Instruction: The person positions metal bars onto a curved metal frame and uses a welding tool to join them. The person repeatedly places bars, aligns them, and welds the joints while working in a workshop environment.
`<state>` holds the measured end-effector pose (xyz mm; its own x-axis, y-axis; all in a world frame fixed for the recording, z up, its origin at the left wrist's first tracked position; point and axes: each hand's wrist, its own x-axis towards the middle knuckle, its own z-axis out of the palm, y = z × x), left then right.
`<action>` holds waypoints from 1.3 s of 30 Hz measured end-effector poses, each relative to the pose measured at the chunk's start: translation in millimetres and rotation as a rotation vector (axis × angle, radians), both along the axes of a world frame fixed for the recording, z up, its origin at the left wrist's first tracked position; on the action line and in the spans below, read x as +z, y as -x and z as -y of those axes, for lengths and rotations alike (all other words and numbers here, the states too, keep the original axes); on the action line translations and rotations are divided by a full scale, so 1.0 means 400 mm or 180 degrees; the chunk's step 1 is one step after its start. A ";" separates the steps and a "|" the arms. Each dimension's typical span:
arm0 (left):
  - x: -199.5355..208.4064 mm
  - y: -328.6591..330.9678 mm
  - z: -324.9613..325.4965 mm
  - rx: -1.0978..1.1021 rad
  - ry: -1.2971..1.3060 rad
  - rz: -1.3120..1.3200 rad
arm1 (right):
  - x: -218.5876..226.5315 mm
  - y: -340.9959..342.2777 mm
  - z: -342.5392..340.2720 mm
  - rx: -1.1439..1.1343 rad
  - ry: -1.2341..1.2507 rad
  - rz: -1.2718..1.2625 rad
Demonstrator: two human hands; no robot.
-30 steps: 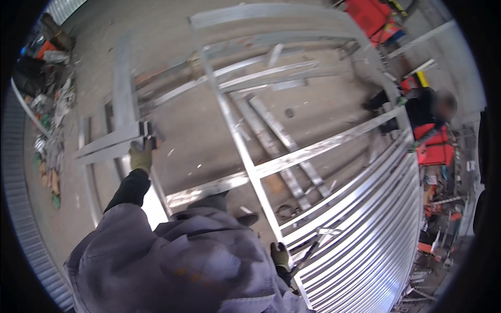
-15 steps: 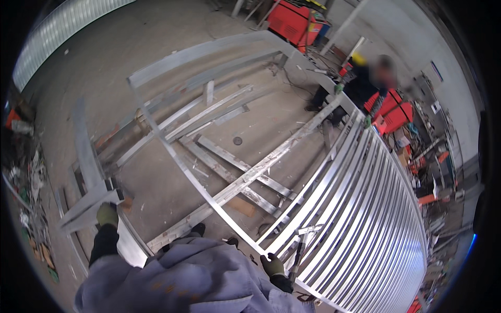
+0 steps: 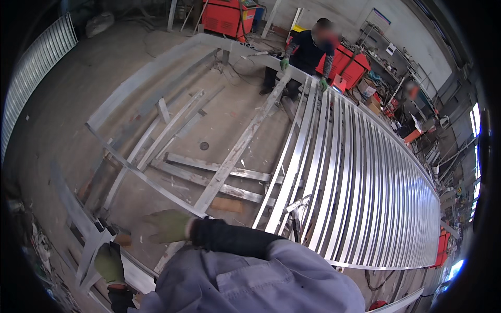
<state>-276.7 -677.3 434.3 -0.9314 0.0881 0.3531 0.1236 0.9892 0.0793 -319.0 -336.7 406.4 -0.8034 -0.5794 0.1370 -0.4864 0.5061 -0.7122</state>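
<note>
My left hand [image 3: 109, 264], in a green work glove, is closed on the side of a grey metal tube [image 3: 92, 251] near its open end, at the lower left. My right hand [image 3: 168, 227], gloved too, reaches across my body to the left over the floor. Motion smears its fingers, and I see nothing held in it. The frame bar [image 3: 151, 183] of a large metal frame runs just beyond this hand. A clamp-like tool [image 3: 297, 208] sits on the shiny slats [image 3: 360, 193] to the right of my right arm.
Across the frame a co-worker [image 3: 313, 49] in green gloves has both hands at its far edge. A long crossbar [image 3: 242, 141] spans the frame, with loose metal bars [image 3: 219, 169] on the floor inside it. Red machines [image 3: 224, 20] and cluttered shelving line the wall.
My right hand has left the near edge of the slatted frame and swung left across my body. The view has turned right. My left hand stays at the tube's end.
</note>
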 end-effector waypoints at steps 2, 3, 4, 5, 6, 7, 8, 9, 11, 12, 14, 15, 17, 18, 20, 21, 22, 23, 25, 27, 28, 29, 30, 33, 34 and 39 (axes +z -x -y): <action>0.035 -0.018 -0.009 -0.0021 -0.0110 -0.0171 | 0.176 0.008 0.098 0.0405 0.0170 0.0676; 0.049 -0.021 -0.023 0.0039 -0.0264 -0.0047 | 0.144 0.015 0.141 0.0640 0.0235 0.0292; 0.066 -0.026 -0.026 0.0130 -0.0414 0.0068 | 0.125 0.015 0.179 0.0751 0.0327 0.0244; 0.077 -0.026 -0.030 0.0192 -0.0582 0.0199 | 0.120 0.012 0.205 0.0828 0.0391 0.0207; 0.089 -0.025 -0.031 0.0273 -0.0737 0.0559 | 0.117 0.001 0.225 0.0739 0.0486 0.0513; 0.088 -0.030 -0.025 0.0384 -0.1003 0.0515 | 0.132 0.000 0.251 0.0714 0.0614 0.0784; 0.082 -0.037 -0.019 0.0485 -0.1284 0.0486 | 0.145 -0.002 0.269 0.0732 0.0579 0.0860; 0.077 -0.042 -0.015 0.0586 -0.1565 0.0455 | 0.157 -0.004 0.285 0.0747 0.0543 0.0937; 0.112 -0.048 -0.038 0.0818 -0.1345 0.0535 | 0.156 -0.010 0.314 0.0755 0.0645 0.0936; 0.132 -0.047 -0.057 0.0853 -0.1268 0.0517 | 0.148 -0.014 0.328 0.0747 0.0771 0.0848; 0.163 -0.053 -0.067 0.0933 -0.1232 0.0529 | 0.152 -0.021 0.347 0.0750 0.0917 0.0819; 0.175 -0.056 -0.065 0.0968 -0.1281 0.0566 | 0.162 -0.020 0.353 0.0751 0.0932 0.0882; 0.174 -0.058 -0.051 0.0939 -0.1299 0.0507 | 0.154 -0.019 0.376 0.0661 0.0936 0.0839; 0.162 -0.058 -0.044 0.0870 -0.1274 0.0430 | 0.128 -0.021 0.397 0.0560 0.0919 0.0748; 0.155 -0.059 -0.004 0.0682 -0.1572 0.0422 | 0.119 -0.016 0.424 0.0403 0.1026 0.0709; 0.153 -0.057 0.021 0.0543 -0.1912 0.0507 | 0.114 -0.014 0.429 0.0323 0.1133 0.0770; 0.151 -0.057 0.050 0.0428 -0.2255 0.0573 | 0.120 -0.010 0.431 0.0275 0.1234 0.0829; 0.154 -0.057 0.094 0.0450 -0.2586 0.0648 | 0.129 -0.008 0.426 0.0161 0.1095 0.0910; 0.153 -0.056 0.217 0.0485 -0.3256 0.0804 | 0.150 -0.009 0.408 -0.0080 0.0810 0.1071; 0.059 -0.059 0.365 0.1385 -0.2842 0.0291 | 0.142 -0.009 0.410 0.0001 0.0836 0.0964; -0.008 -0.065 0.440 0.1869 -0.2947 0.0102 | 0.130 -0.015 0.417 -0.0007 0.0854 0.0834; -0.075 -0.072 0.505 0.2191 -0.3146 -0.0099 | 0.122 -0.015 0.419 -0.0039 0.0868 0.0708; -0.116 -0.109 0.584 0.2430 -0.3507 -0.0430 | 0.142 -0.011 0.443 0.0140 0.0902 0.0649; -0.304 -0.119 0.650 0.2459 -0.5263 -0.0699 | 0.129 -0.020 0.418 0.0289 0.0836 0.0582; -0.341 -0.119 0.649 0.2397 -0.5764 -0.0727 | 0.107 -0.015 0.411 0.0395 0.0841 0.0446; -0.424 -0.119 0.621 0.1836 -0.6819 -0.0664 | 0.136 -0.007 0.404 0.0663 0.0769 0.0564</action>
<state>-229.1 -925.7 264.8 -0.6552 -0.6334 -0.4116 0.0871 -0.6046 0.7917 -316.3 -498.1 460.8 -0.6950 -0.7011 0.1593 -0.4198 0.2159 -0.8815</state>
